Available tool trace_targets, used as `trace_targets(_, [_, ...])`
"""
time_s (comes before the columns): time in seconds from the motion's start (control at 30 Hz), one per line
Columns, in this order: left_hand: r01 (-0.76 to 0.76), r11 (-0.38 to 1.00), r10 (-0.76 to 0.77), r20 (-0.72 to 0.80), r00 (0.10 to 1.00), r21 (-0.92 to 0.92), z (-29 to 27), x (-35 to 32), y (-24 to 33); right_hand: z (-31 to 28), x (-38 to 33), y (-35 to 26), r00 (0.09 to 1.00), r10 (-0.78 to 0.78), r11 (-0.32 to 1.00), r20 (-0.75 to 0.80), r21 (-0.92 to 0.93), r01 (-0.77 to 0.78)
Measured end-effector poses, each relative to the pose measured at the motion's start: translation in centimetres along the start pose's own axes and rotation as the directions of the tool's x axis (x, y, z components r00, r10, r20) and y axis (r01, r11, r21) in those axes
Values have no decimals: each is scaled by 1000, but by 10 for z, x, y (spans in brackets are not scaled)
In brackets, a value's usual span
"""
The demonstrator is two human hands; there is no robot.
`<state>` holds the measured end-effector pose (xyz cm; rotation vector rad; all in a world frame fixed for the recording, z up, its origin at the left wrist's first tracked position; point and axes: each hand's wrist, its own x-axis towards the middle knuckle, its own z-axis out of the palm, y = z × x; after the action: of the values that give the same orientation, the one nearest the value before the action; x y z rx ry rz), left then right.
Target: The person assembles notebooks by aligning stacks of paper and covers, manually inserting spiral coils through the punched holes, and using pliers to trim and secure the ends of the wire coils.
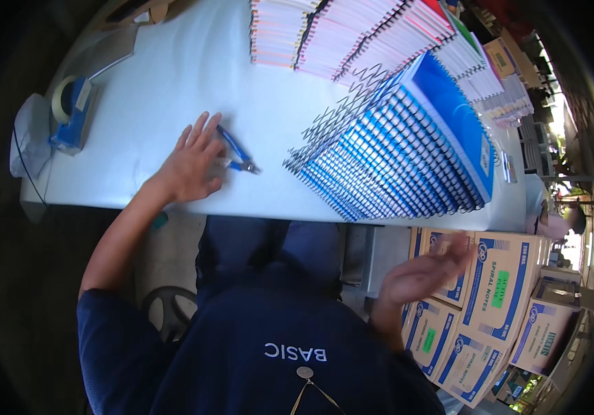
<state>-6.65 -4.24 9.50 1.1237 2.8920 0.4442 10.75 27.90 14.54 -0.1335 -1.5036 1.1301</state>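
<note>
My left hand lies on the table near its front edge, fingers stretched out and apart. Right beside its fingertips and thumb is a pair of small cutting pliers with blue handles; part of one handle is hidden by the hand. My right hand is off the table, in front of its edge at the right. It is somewhat blurred, with fingers extended and nothing seen in them. Between and beyond the hands stands a tall stack of blue spiral notebooks, their black wire coils facing me and some loose coil ends jutting out leftward.
More coil-bound stacks with white pages line the table's far side. A blue tape dispenser and a grey-white bundle sit at the left. Several cardboard cartons are piled below the table's right end. A person is at far right.
</note>
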Motion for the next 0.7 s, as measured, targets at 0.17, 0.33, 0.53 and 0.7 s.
trace_targets(0.17, [-16,1000,11,-189,982,-25,39,-27,1,28,42,-56,773,-536,844,339,193,500])
trace_targets(0.33, [212,403,-568,-62,820,-890,41,-35,60,143,44,-89,353,-494,819,795,288,497])
trace_targets(0.53, [65,-851,-223,471,853,-521,71,-22,133,252,-32,-1,-310,600,455,738,5,890])
trace_targets(0.7, [157,-923,-34,481,876,-351,82,-16,147,236,-44,36,-342,783,310,519,149,939])
